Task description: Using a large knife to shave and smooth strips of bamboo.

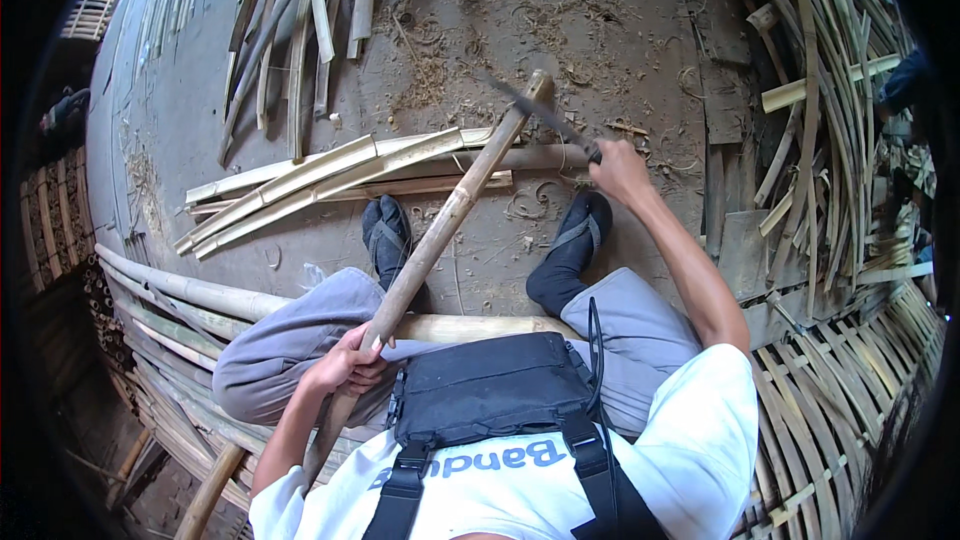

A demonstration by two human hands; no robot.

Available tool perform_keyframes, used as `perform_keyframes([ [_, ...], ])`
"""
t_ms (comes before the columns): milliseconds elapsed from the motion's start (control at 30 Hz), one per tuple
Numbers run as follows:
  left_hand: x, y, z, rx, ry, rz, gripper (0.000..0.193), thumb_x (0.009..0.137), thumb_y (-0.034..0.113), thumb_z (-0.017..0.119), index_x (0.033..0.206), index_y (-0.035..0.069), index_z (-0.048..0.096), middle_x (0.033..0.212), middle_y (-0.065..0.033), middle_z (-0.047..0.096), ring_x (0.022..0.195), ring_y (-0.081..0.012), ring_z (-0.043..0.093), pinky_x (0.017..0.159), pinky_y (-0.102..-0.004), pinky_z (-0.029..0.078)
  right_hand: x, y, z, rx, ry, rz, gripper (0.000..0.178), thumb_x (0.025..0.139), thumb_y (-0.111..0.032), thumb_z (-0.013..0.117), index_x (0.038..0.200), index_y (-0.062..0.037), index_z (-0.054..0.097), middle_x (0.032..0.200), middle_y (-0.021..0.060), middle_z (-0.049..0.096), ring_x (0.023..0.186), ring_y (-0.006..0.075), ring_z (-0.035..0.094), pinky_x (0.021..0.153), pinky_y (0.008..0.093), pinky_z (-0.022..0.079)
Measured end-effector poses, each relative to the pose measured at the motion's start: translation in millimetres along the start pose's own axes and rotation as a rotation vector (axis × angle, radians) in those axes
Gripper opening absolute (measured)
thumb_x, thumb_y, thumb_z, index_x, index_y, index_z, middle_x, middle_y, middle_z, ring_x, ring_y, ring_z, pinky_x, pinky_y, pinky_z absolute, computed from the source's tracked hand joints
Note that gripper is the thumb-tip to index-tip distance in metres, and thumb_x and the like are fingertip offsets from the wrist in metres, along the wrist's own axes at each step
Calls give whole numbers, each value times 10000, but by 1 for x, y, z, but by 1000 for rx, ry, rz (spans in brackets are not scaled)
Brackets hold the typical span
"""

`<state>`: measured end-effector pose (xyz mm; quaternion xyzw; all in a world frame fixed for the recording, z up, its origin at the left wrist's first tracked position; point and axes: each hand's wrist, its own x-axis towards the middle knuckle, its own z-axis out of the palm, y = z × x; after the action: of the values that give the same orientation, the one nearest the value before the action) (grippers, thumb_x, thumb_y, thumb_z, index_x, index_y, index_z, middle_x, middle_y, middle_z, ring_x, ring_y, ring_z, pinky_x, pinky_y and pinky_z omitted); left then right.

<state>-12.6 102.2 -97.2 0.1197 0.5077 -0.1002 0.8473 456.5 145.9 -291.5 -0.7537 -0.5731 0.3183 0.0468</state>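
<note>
A long bamboo pole (440, 228) slants from beside my left side up to the far middle of the view. My left hand (347, 364) is wrapped round its lower part, near my left thigh. In my right hand (620, 170) is the dark handle of a long-bladed knife (548, 117). Its blade lies across the pole near the far end and points up and to the left. Whether the edge bites into the bamboo cannot be made out. Under the pole, several split bamboo pieces (330, 180) and a round length of bamboo (555, 157) lie on the floor.
Bamboo shavings (430, 75) litter the floor (640, 50) ahead. Long strips (300, 50) lie at the far left, and a heap of slats (815, 140) stands at the right. Bamboo poles (215, 292) run beneath my legs. A slatted bamboo frame (830, 410) is at the near right.
</note>
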Motion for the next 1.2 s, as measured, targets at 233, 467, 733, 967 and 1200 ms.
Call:
perform_keyframes([
  [233, 2, -1, 0, -37, -20, 38, 108, 1002, 222, 490, 1085, 156, 467, 556, 69, 286, 417, -36, 237, 349, -222, 187, -9, 36, 16, -5, 10, 28, 280, 717, -140, 619, 948, 7, 674, 868, 282, 657, 847, 421, 656, 761, 481, 529],
  [467, -3, -14, -8, -10, 4, 28, 97, 988, 213, 493, 1064, 168, 451, 594, 68, 254, 457, -43, 217, 387, -227, 187, -49, 2, 4, -140, -89, -207, 328, 688, -111, 589, 983, 2, 678, 807, 290, 643, 804, 446, 645, 733, 487, 528],
  [733, 8, -18, -15, -122, -210, 128, 113, 997, 239, 484, 1076, 165, 449, 551, 82, 250, 412, -30, 255, 328, -220, 209, 4, 65, -5, -126, 90, -57, 227, 743, -127, 573, 876, 44, 640, 766, 276, 631, 738, 437, 628, 677, 454, 477],
  [967, 23, -1, -6, -81, -268, 365, 423, 972, 384, 425, 1197, 29, 471, 561, -4, 435, 406, -103, 407, 388, -256, 400, -73, -78, -49, -79, -83, -159, 201, 775, -99, 600, 910, 51, 602, 652, 188, 543, 598, 176, 533, 619, 347, 449],
  [1200, 41, -8, -3, -14, 248, 328, 511, 970, 439, 414, 1322, 74, 349, 1098, -244, 625, 926, -306, 668, 767, -409, 562, -102, -104, -36, 148, -168, -196, 186, 815, -100, 635, 899, 64, 613, 648, 36, 552, 621, 99, 450, 582, 299, 411],
])
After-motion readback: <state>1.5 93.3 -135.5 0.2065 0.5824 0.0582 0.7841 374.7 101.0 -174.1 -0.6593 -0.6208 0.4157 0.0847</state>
